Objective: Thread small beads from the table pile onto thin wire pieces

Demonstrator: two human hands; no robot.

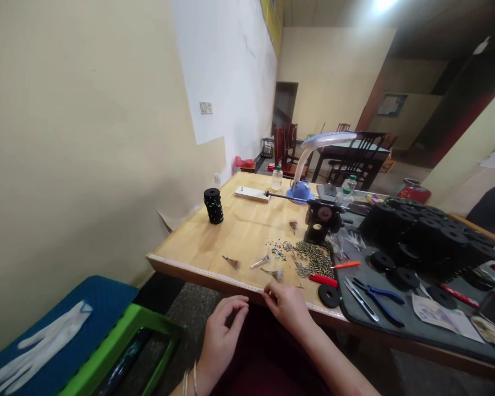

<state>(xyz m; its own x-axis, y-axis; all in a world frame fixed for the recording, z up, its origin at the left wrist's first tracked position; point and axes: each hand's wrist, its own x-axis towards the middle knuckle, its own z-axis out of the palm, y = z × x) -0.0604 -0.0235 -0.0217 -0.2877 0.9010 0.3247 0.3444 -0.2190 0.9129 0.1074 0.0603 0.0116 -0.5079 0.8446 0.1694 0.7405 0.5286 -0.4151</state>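
Bench (pixel 247 231) seen from the head view. Left hand (pixel 226 327) off the near edge, fingers curled, thumb close to forefinger; cannot tell whether anything fine is held. Right hand (pixel 286 305) at the bench edge by the measuring strip (pixel 214 273), fingers bent inward toward the thumb; grip and contents cannot be told.

Nearest the right hand: grey tuft (pixel 277 274), just beyond its fingers. Farther left on the wood: white-stemmed piece (pixel 259 262), then orange-tinged tuft (pixel 233 263). To the right: red handle (pixel 322 280) beside a pile of small striped pieces (pixel 313 257), and black ring (pixel 322 297) near the mat's edge. Black spool (pixel 213 210) stands upright, far left. Tweezers (pixel 361 300) and blue pliers (pixel 381 300) lie on the dark mat (pixel 350 319).
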